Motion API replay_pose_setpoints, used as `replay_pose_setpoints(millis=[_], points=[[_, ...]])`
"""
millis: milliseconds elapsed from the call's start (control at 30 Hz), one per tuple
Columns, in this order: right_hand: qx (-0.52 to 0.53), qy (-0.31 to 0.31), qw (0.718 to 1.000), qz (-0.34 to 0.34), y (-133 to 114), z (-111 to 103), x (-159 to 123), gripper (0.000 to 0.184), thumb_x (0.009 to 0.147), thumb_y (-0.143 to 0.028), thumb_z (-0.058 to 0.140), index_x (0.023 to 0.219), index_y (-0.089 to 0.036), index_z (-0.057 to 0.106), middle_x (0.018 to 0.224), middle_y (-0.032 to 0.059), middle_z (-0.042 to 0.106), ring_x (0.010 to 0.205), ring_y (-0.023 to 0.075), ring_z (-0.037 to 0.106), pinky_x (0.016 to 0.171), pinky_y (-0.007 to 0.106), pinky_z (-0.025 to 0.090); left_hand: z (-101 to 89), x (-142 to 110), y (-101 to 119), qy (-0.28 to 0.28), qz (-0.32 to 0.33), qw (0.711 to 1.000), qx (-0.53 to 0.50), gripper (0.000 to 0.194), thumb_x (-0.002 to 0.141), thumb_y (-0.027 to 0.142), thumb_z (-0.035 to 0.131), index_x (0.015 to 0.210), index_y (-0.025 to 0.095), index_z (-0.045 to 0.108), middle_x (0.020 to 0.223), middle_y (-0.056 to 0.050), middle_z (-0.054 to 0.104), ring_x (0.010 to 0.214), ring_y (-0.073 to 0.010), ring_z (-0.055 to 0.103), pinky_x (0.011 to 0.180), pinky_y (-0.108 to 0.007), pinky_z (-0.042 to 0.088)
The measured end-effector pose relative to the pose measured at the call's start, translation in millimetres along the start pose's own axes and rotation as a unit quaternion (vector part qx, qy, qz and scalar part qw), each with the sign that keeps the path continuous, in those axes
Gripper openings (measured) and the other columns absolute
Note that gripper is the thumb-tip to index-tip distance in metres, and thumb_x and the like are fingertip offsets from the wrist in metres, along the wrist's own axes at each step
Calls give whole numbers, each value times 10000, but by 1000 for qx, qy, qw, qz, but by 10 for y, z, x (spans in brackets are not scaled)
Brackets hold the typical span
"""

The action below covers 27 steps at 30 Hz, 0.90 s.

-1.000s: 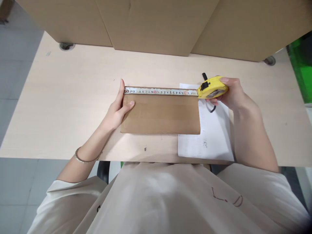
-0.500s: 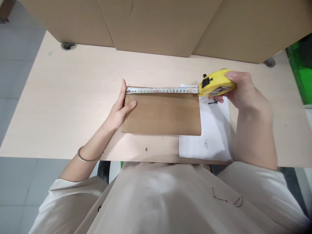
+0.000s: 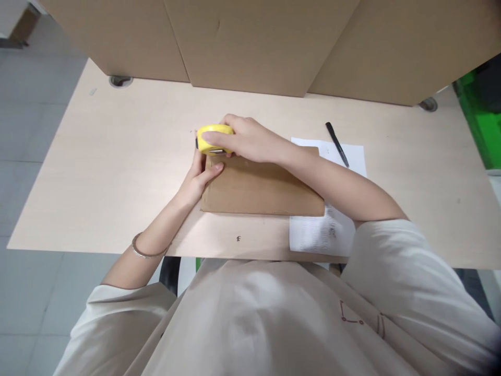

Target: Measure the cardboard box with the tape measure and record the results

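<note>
A brown cardboard box (image 3: 262,188) lies on the table in front of me. My left hand (image 3: 199,177) grips its left end, with the thumb on top and the fingers along the side. Over the box's far left corner, my right hand (image 3: 242,138) is closed round a yellow tape measure (image 3: 215,138). No blade shows out of the tape measure's case. The right forearm crosses above the right part of the box and hides some of it. The left fingertips are partly hidden behind the tape measure.
A white sheet of paper (image 3: 309,237) with writing sticks out from under the box's right side. Across its far edge lies a black pen (image 3: 337,144). Large cardboard panels (image 3: 250,47) stand along the back of the table (image 3: 117,172).
My right hand has moved left with the tape measure, from the box's right end to its left end. The stretched blade is gone from view, and the pen is now uncovered.
</note>
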State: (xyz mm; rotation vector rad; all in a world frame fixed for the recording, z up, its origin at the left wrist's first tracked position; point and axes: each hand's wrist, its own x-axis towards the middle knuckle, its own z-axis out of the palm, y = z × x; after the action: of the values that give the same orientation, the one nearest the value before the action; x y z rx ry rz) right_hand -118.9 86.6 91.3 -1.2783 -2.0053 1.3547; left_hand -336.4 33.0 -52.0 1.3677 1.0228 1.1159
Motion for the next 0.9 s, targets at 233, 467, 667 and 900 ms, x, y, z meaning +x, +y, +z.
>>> replay_pose_setpoints(millis=[233,467,667,900], points=[[2,24,999,-36,-28,33,-81,520,1080,-725,912,1146,-228,776,1169,82,824,1092,283,759,873,360,578,75,-30,188,-7,-64,995,-76,1024,952,685,998,1809,334,560,1860,-120,695,1797,-465,606,1522,-660,497],[-185,141,965,-122,510,-238,-818,608,1051,-574,871,1570,-276,762,1518,135,821,1397,430,776,1171,591,618,74,-85,335,8,-97,992,-75,1023,905,672,1046,1770,305,641,1809,-139,745,1736,-515,657,1450,-654,581],[-327,164,922,-125,831,-66,-1218,761,960,-538,883,1634,-220,733,1434,205,857,1343,517,766,1213,729,546,6,-82,315,19,-93,994,-50,1030,916,624,1052,1818,352,636,1873,-107,695,1792,-513,587,1488,-661,539],[-257,178,946,-86,945,-543,-1300,595,1098,-679,790,1551,-295,752,1527,180,822,1436,490,731,1254,692,557,-82,-95,286,27,-86,996,8,1044,941,676,1031,1849,374,613,1952,-106,602,1866,-527,484,1537,-684,474]])
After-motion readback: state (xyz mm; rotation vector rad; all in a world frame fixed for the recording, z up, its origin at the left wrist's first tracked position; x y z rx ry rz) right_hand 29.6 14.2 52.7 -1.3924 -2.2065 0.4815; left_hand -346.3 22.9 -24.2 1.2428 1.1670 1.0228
